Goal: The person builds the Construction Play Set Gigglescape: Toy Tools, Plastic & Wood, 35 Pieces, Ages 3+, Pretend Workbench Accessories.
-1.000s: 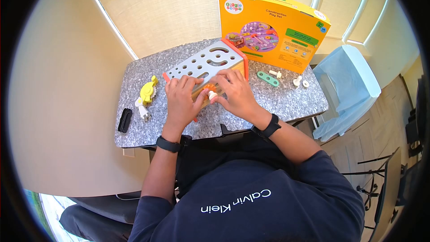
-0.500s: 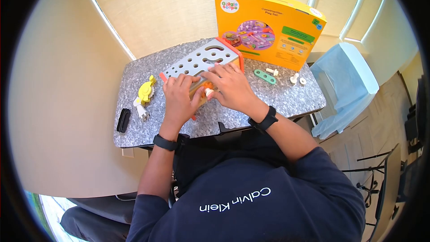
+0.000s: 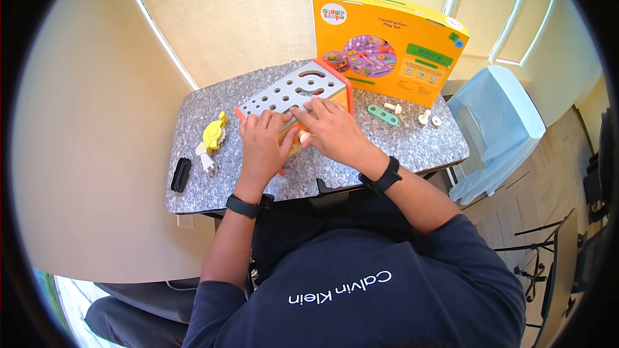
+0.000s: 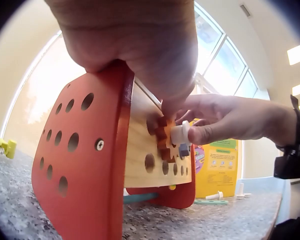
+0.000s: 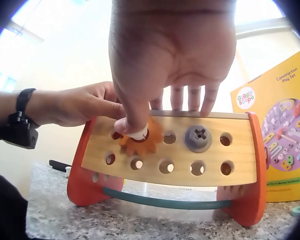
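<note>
A toy workbench (image 5: 177,152) with a grey perforated top and red end panels stands on the table. On its wooden front sits an orange gear (image 5: 144,146), with a white bolt (image 4: 178,134) at the gear's centre. My left hand (image 3: 261,145) holds the bench's near edge, fingers on the top and thumb down beside the gear. With its thumb against the white bolt, my right hand (image 3: 335,130) squeezes it toward the bench while the other fingers hook over the top edge. A grey bolt head (image 5: 191,143) shows farther along the same front panel.
Behind the bench stands a yellow box (image 3: 412,35). A green strip (image 3: 383,115) and several white pieces, including a bolt (image 3: 423,117), lie at the right. Yellow toy pieces (image 3: 213,134), a white tool (image 3: 207,160) and a black object (image 3: 181,174) lie at the left.
The right hand has lowered onto the bench, its fingers now over the top edge and its thumb on the white bolt. The left hand stays in place.
</note>
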The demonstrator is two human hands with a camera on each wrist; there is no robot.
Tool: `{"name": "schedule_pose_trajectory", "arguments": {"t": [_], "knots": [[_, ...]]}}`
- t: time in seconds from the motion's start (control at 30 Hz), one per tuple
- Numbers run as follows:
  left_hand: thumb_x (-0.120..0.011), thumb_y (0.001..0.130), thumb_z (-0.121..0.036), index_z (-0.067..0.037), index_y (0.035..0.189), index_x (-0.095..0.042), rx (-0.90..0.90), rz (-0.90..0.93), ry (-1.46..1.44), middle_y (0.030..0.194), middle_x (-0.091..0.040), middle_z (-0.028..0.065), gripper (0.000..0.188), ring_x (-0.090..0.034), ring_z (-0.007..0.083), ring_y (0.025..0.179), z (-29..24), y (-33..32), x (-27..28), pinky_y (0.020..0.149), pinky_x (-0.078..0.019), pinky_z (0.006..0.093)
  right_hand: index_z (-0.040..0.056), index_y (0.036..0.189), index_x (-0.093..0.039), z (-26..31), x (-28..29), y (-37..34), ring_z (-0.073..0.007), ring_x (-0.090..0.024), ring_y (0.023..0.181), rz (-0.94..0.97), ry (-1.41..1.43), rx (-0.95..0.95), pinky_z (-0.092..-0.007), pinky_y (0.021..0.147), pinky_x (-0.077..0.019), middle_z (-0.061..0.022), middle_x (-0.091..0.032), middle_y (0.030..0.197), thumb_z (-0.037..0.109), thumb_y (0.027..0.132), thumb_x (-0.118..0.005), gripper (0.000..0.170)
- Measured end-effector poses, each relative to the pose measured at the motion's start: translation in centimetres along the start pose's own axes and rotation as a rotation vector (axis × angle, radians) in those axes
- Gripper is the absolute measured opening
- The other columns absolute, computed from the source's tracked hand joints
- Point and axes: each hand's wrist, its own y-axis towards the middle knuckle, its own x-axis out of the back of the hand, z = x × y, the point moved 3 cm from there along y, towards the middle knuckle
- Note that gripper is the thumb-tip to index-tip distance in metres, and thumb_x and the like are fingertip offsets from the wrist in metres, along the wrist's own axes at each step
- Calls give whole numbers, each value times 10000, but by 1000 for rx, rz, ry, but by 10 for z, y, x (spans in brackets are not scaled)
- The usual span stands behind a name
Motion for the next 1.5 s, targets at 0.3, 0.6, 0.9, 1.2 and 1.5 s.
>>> {"name": "schedule_pose_trajectory", "arguments": {"t": [0.3,0.6,0.9,1.2,1.5], "knots": [[-794,868,-245,-115,1107,-705,-5,-18,27,1036,-642,45,287,-557,283,961,-1,0,-2,894,-408,439,122,1284,-628,-3,0,11,-310,-593,1154,59,17,17,-438,973,-480,-110,-598,1185,289,716,-892,649],[-812,838,-251,-117,1075,-697,-6,-24,42,1018,-637,45,295,-563,287,953,1,1,-4,882,-413,444,134,1271,-636,-3,2,16,-307,-586,1145,128,60,-17,-442,972,-481,-113,-587,1199,237,700,-906,641],[-817,812,-240,-112,1052,-686,-5,-6,48,1003,-629,53,302,-571,288,950,0,3,-2,867,-423,441,114,1289,-624,-1,0,14,-322,-574,1106,110,60,-25,-435,926,-510,-117,-575,1132,199,721,-888,632],[-775,832,-202,-99,1176,-664,-78,61,54,1081,-635,67,376,-563,290,1013,-2,3,10,913,-422,451,115,1292,-621,-6,-2,14,-314,-575,1133,100,54,8,-427,935,-515,-109,-582,1159,232,698,-901,667],[-810,759,-166,-98,1227,-629,-69,132,37,1126,-628,64,507,-554,292,1029,-5,3,10,923,-408,458,142,1275,-632,-7,1,15,-298,-592,1118,84,36,31,-451,908,-491,-101,-580,1155,290,710,-898,641]]}}
